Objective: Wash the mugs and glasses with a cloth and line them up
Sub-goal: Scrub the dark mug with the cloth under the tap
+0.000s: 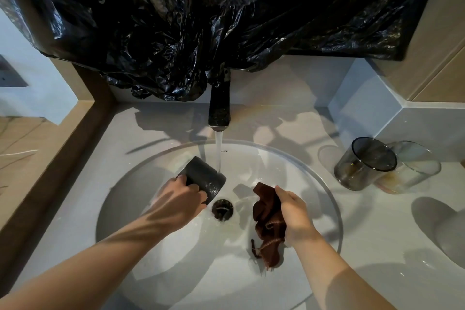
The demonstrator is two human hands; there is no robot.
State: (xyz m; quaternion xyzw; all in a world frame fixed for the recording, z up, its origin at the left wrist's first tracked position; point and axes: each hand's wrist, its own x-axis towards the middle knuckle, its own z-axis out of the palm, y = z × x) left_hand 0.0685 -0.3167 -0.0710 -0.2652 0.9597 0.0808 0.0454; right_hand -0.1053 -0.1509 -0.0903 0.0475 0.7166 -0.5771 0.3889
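The left hand [180, 195] grips a black ceramic mug [205, 177] under the running black tap [219, 106]; the right hand [294, 211] clutches a bunched brown cloth [266, 219] beside it over the white round sink [314, 184].

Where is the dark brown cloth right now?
In the head view, the dark brown cloth hangs from the right hand over the white sink basin, just right of the round metal drain.
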